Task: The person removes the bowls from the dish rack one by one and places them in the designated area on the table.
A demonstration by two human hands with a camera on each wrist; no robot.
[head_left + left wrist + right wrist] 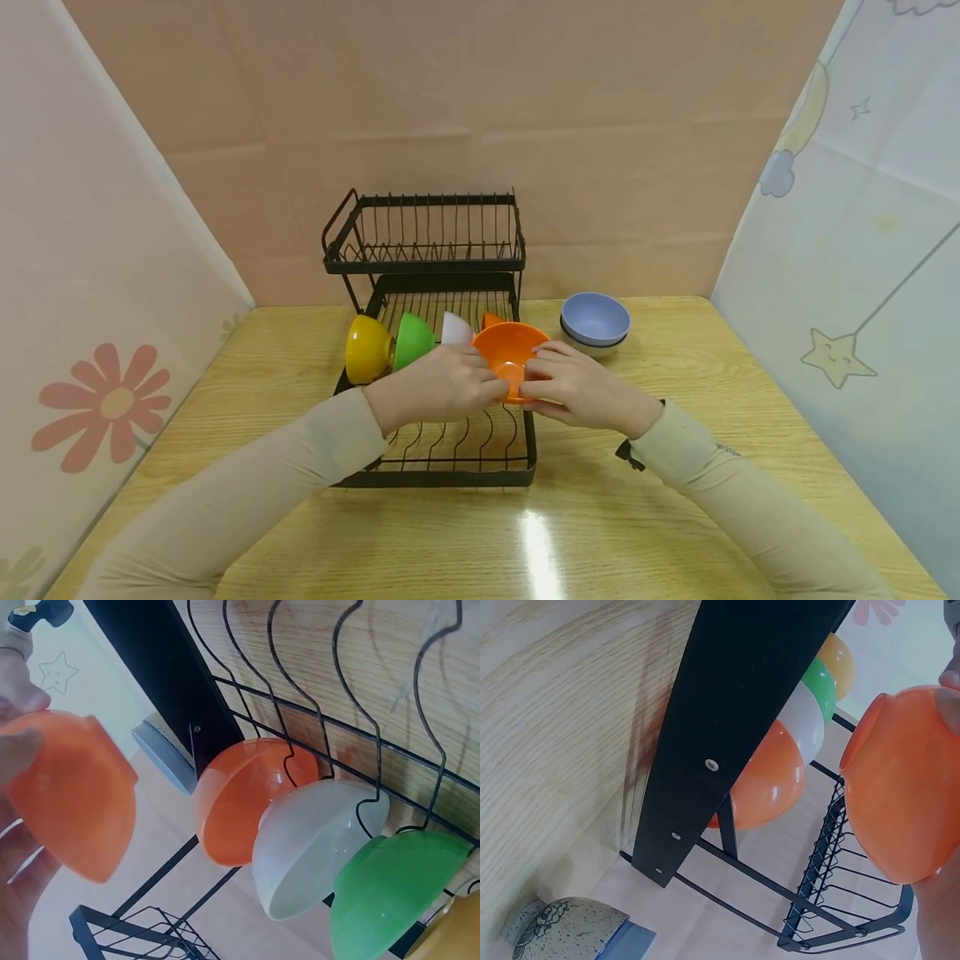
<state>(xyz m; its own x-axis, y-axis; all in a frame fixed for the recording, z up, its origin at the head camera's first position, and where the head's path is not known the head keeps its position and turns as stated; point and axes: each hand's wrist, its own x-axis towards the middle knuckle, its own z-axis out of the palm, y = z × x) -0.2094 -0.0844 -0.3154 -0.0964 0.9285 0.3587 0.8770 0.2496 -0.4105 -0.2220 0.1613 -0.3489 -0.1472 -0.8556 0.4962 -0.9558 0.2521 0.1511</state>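
Note:
Both hands hold an orange bowl over the right side of a black dish rack. My left hand grips its left side, and my right hand grips its right side, fingers reaching over the bowl. In the head view the bowl's inside faces up toward me. Behind it, on the rack's lower tier, a yellow bowl, a green bowl, a white bowl and another orange bowl stand on edge in a row.
Right of the rack, a blue bowl is stacked on a speckled, patterned bowl. An upper rack tier with wire slots rises at the back. Fabric walls enclose the wooden table at the back and both sides.

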